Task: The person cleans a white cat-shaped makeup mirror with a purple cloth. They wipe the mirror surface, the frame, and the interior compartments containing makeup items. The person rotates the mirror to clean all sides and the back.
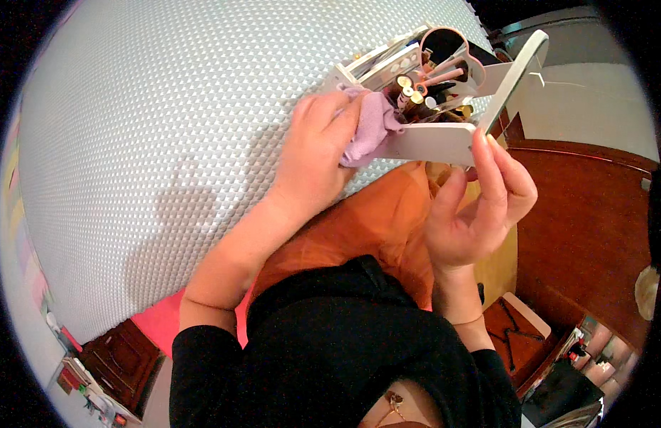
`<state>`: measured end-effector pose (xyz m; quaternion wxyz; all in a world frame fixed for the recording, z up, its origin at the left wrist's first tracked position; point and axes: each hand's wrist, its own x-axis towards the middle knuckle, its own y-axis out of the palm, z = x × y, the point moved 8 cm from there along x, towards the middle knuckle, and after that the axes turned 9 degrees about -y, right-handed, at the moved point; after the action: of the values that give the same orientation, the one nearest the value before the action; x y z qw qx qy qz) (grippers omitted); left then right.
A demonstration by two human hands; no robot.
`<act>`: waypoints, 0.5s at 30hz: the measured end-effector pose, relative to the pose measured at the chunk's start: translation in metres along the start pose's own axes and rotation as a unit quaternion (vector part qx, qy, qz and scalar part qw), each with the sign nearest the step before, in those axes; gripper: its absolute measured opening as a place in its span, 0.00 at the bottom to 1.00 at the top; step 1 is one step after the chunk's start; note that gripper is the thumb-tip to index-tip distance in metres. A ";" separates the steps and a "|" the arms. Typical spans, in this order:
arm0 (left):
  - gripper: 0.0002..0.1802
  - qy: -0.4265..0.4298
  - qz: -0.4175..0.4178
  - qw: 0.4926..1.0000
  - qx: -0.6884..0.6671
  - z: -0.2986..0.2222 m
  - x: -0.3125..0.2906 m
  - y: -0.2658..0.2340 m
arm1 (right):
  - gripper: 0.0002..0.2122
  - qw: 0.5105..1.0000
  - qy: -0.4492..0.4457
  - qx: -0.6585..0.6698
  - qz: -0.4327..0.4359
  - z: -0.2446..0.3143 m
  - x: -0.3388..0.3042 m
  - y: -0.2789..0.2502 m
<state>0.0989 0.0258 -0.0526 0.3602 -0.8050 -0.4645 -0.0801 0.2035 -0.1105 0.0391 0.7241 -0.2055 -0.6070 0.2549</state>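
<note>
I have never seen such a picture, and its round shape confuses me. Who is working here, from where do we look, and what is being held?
There is no robot here: a person works with two bare hands. The camera sits on the person's head and looks down, so you see their own arms and black top. Its very wide lens bends straight edges and leaves dark corners.

The left hand holds a lilac cloth against a white box. The fingertips of the right hand are at the box's corner, beside a tall rounded panel; whether they grip it, I cannot tell.

Makeup brushes stand in the box among other small items. The large pale surface is a textured cover. What supports the box is unclear.
</note>
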 end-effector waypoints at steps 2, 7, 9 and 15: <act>0.33 0.019 -0.017 0.998 0.050 0.009 0.007 -0.005 | 0.23 1.000 0.000 -0.007 0.004 -0.001 0.000 -0.003; 0.36 -0.015 -0.039 0.994 0.104 0.044 0.021 -0.012 | 0.23 1.000 0.004 -0.007 0.001 0.000 -0.002 -0.005; 0.38 -0.057 -0.025 0.997 0.049 0.045 0.015 -0.005 | 0.23 1.000 0.004 -0.006 0.002 -0.002 -0.002 -0.006; 0.36 -0.051 -0.110 0.993 0.013 0.022 -0.005 -0.016 | 0.24 1.000 -0.006 0.006 0.005 -0.003 -0.003 -0.003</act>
<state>0.0783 0.0417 -0.0629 0.3358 -0.7475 -0.5685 -0.0722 0.2062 -0.1147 0.0388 0.7205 -0.2024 -0.6085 0.2639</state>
